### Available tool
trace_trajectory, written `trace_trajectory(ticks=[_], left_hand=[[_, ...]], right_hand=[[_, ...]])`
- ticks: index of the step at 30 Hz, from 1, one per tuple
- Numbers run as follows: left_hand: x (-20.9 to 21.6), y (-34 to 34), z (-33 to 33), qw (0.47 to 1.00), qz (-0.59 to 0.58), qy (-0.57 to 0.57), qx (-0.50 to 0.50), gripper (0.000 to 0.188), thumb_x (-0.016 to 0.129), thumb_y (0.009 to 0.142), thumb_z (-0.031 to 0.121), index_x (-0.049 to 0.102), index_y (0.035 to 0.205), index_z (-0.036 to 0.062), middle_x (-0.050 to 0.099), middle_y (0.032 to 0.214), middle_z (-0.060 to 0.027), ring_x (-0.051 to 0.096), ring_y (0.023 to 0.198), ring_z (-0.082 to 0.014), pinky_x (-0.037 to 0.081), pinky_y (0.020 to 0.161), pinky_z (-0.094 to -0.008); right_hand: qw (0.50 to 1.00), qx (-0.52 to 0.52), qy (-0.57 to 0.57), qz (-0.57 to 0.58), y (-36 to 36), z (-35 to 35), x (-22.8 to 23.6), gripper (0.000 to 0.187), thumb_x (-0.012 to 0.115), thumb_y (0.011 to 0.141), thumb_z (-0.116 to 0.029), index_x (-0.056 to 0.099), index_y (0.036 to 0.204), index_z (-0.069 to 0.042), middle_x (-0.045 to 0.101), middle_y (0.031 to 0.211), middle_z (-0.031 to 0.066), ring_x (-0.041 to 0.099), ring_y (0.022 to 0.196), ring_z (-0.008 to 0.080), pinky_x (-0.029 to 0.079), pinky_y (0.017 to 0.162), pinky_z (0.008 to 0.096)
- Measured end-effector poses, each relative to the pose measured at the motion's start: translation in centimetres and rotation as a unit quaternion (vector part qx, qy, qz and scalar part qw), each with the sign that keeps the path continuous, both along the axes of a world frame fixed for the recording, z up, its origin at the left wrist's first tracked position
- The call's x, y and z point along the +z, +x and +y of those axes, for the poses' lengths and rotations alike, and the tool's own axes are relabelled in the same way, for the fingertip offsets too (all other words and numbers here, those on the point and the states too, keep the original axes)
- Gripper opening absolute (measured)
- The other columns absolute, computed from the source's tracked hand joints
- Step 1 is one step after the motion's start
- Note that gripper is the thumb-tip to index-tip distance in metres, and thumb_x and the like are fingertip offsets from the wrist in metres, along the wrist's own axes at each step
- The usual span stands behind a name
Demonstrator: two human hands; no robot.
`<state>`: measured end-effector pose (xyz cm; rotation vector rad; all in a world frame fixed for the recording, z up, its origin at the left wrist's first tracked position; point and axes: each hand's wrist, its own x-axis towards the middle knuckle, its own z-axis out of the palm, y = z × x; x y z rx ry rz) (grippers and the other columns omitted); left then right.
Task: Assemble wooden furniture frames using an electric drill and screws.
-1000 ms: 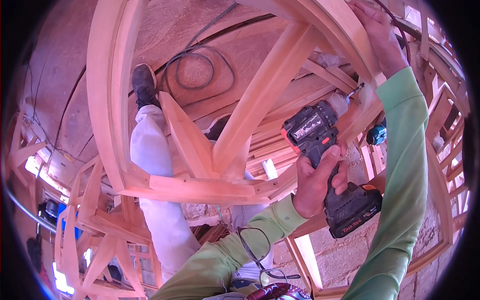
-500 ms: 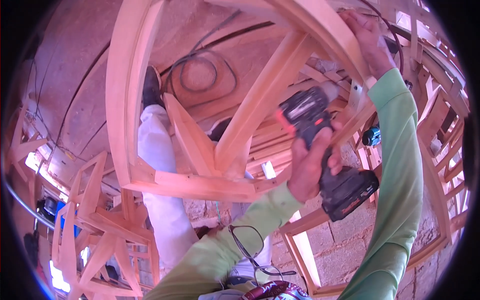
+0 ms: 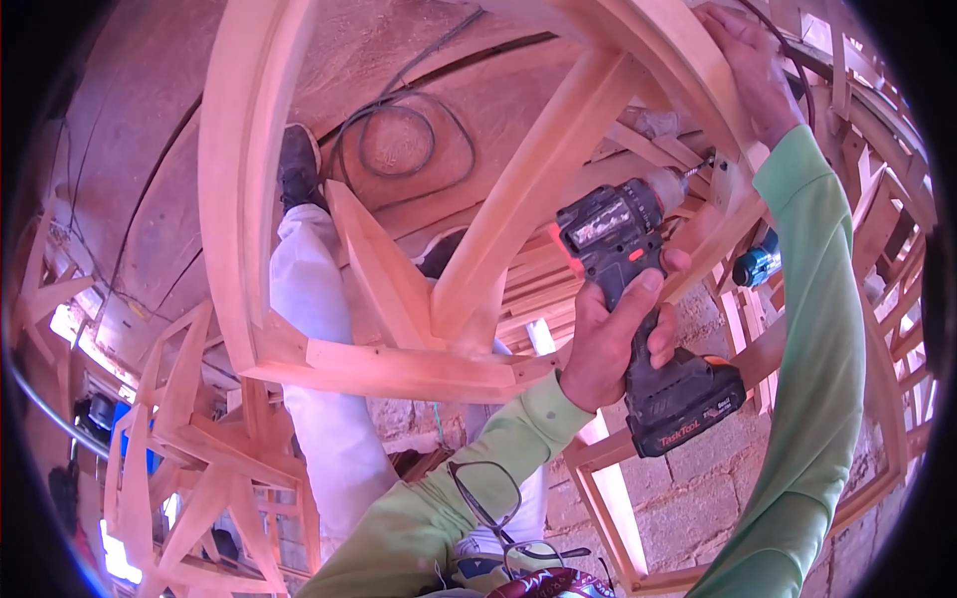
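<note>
Left hand [image 3: 618, 344]: closed around the grip of a black cordless drill [image 3: 638, 299], battery pack at the bottom, bit set against a screw [image 3: 710, 159] at the joint of the curved wooden frame [image 3: 658, 50].

Right hand [image 3: 748, 70]: fingers clasped over the upper rail of the frame, just above the joint, steadying it.

Handling note: judged best done with the drill kept in line with the screw, pressure firm, and the right hand held clear of the bit.

Below: stone floor [image 3: 698, 518], stacked wooden frames [image 3: 189, 439].
</note>
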<state>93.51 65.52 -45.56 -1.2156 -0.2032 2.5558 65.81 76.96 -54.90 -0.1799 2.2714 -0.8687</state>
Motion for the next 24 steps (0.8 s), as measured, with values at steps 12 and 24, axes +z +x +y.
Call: trace_trajectory(ticks=[12, 24], left_hand=[[-0.8, 1.3, 1.3, 1.000, 0.011, 0.014, -0.004, 0.034, 0.054, 0.108, 0.024, 0.052, 0.133, 0.0000, 0.061, 0.093, -0.0056, 0.048, 0.057, -0.0069, 0.042, 0.050, -0.0241], [0.5, 0.0, 2.0, 1.000, 0.002, -0.018, 0.011, 0.029, 0.054, 0.108, 0.022, 0.053, 0.128, 0.0001, 0.060, 0.120, -0.0060, 0.048, 0.060, -0.0076, 0.045, 0.052, -0.0258]], right_hand=[[0.995, 0.011, 0.075, 0.068, 0.6, -1.2, 0.0, 0.025, 0.056, 0.101, -0.018, 0.073, 0.093, -0.001, 0.069, 0.083, 0.0023, 0.061, 0.082, 0.0106, 0.048, 0.076, 0.0288], [0.999, -0.020, -0.013, 0.036, 0.1, -0.3, -0.5, 0.026, 0.057, 0.102, -0.016, 0.074, 0.090, 0.000, 0.069, 0.078, -0.0001, 0.060, 0.074, 0.0071, 0.047, 0.067, 0.0253]])
